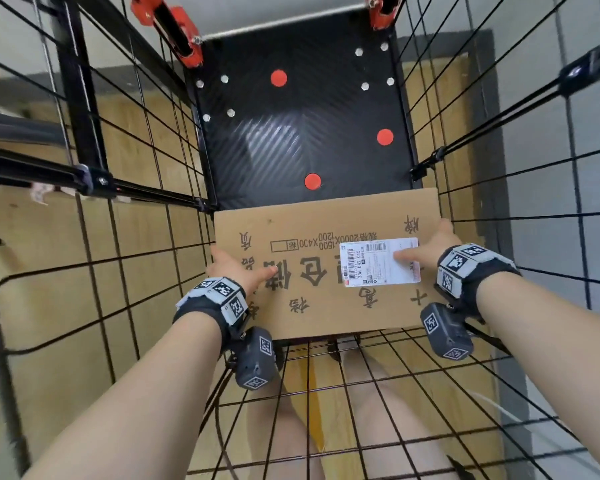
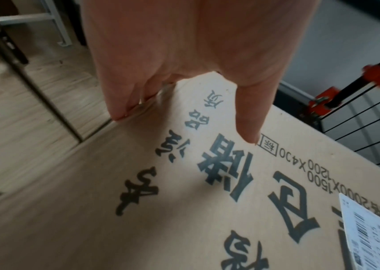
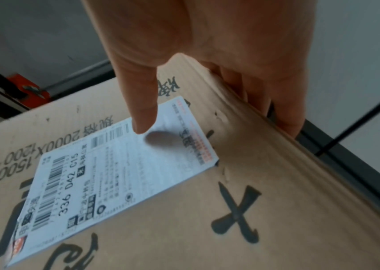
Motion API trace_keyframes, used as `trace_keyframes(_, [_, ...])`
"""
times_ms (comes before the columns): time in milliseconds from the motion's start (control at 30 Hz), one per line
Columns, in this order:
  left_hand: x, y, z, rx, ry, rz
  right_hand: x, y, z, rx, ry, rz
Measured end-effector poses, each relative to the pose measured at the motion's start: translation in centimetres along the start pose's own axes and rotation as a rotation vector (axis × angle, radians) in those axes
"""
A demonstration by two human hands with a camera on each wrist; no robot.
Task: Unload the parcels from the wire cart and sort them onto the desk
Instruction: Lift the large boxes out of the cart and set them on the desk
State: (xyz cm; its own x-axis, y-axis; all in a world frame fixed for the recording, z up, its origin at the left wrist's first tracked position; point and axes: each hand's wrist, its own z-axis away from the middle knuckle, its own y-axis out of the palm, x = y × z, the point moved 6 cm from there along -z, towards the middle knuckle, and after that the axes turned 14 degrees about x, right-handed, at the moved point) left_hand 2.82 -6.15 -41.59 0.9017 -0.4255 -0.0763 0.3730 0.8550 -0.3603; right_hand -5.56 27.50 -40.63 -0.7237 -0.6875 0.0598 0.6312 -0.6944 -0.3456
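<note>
A flat brown cardboard parcel (image 1: 312,271) with black printed characters and a white shipping label (image 1: 371,265) lies at the near end of the wire cart (image 1: 136,237). My left hand (image 1: 236,268) grips its left edge, thumb lying on top (image 2: 246,126) and fingers (image 2: 124,102) curled over the side. My right hand (image 1: 426,247) grips the right edge, thumb (image 3: 142,113) resting on the label (image 3: 115,175), fingers (image 3: 283,113) wrapped down the side. The parcel (image 2: 184,201) fills both wrist views, and its right side (image 3: 276,182) shows in the right wrist view.
The cart's black floor plate (image 1: 302,133) with red dots lies bare beyond the parcel. Wire mesh walls rise on both sides, and red clamps (image 1: 174,26) sit at the far top corners. Wooden floor (image 1: 49,306) and my legs show through the mesh.
</note>
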Motion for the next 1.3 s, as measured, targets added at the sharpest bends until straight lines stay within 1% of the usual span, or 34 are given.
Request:
trace_keyframes(200, [-1.7, -4.3, 6.0, -0.039, 0.040, -0.015, 2.4, -1.3, 6.9, -0.015, -0.081, -0.039])
trace_keyframes(433, [-3.5, -8.6, 14.1, -0.058, 0.150, -0.075, 4.3, -4.7, 16.9, -0.123, -0.146, -0.087])
trace_keyframes(600, [-4.7, -12.1, 19.6, -0.077, 0.236, -0.117, 5.3, -6.9, 24.1, -0.194, -0.223, -0.053])
trace_keyframes(700, [-5.3, -13.9, 23.0, -0.092, 0.295, -0.139, 5.6, -8.4, 28.8, -0.242, -0.287, -0.092])
trace_keyframes(867, [-5.5, -16.9, 29.2, -0.168, 0.386, -0.048, 6.0, -10.0, 35.3, -0.260, -0.389, -0.149])
trace_keyframes(1000, [-4.8, -18.8, 33.8, -0.233, 0.432, 0.016, 6.6, -11.2, 40.0, -0.282, -0.497, -0.135])
trace_keyframes(1167, [-3.7, -19.8, 40.5, -0.328, 0.491, 0.025, 5.4, -12.5, 45.6, -0.291, -0.596, -0.113])
trace_keyframes(1300, [-3.1, -21.0, 45.6, -0.422, 0.534, 0.030, 4.4, -13.7, 50.5, -0.321, -0.707, -0.097])
